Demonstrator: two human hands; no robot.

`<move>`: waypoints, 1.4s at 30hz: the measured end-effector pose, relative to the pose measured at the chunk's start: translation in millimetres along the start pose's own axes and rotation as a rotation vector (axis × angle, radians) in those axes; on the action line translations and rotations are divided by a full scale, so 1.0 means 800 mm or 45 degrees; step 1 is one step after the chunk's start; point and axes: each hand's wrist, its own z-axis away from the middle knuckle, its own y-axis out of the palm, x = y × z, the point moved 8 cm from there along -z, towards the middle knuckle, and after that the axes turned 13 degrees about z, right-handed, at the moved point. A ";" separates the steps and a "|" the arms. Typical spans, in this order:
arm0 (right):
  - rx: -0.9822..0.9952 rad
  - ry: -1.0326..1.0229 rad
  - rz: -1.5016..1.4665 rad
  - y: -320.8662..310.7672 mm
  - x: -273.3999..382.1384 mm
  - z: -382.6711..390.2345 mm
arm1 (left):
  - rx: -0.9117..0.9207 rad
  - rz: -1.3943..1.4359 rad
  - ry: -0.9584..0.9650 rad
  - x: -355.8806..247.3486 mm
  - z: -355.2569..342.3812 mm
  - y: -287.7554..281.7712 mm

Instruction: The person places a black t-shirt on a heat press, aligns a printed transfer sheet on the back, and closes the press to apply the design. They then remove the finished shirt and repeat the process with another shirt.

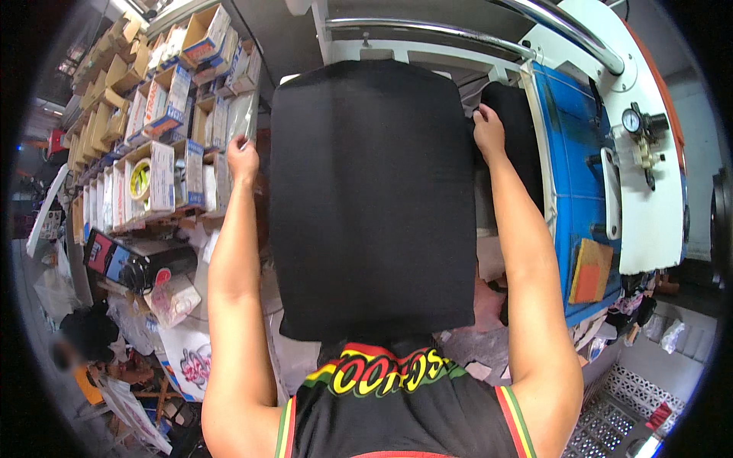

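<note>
A black cloth, apparently a garment [372, 198], lies smooth over a broad flat board with rounded corners in front of me. Its lower end reaches close to my body. Beyond the cloth's left edge, my left hand [243, 160] is raised with thumb and fingers pinched together. A clear, shiny sheet [243, 114] shows just past those fingertips; whether they grip it is unclear. Near the upper right corner of the cloth, my right hand [489, 133] is also closed in a pinch. Something thin and pale shows at its fingertips, too small to name.
Shelves of open cardboard boxes [160, 179] stand on the left, a roll of yellow tape [140, 179] among them. At right is a blue panel [565, 153] beside a white machine frame with a pressure gauge [631, 120]. Metal bars [427, 27] cross the far side.
</note>
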 end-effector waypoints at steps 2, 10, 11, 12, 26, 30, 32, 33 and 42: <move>-0.079 0.025 -0.423 0.031 -0.040 -0.058 | 0.306 0.527 -0.165 0.009 -0.037 0.072; 0.078 0.220 -0.380 0.034 -0.028 -0.111 | 0.273 0.509 -0.205 -0.059 -0.071 0.078; 0.037 0.187 -0.129 0.023 -0.013 -0.105 | 0.189 0.229 -0.124 -0.068 -0.072 0.074; 0.003 0.146 0.120 0.015 0.011 -0.090 | 0.095 -0.051 -0.044 -0.082 -0.068 0.070; -0.152 -0.424 0.995 0.041 0.139 0.058 | 0.571 -0.762 1.184 -0.247 0.114 0.206; -0.013 0.214 0.423 -0.021 -0.050 -0.012 | 0.088 -0.564 0.730 -0.175 0.011 0.071; 0.029 0.455 -0.749 0.025 -0.089 -0.008 | 0.248 0.125 -0.352 -0.051 -0.022 0.050; 0.125 0.484 -0.804 0.041 -0.091 0.000 | 0.438 0.460 -0.741 -0.044 0.026 0.085; 0.074 0.397 -1.102 0.044 -0.079 -0.003 | 0.226 0.568 -0.183 -0.050 0.005 0.068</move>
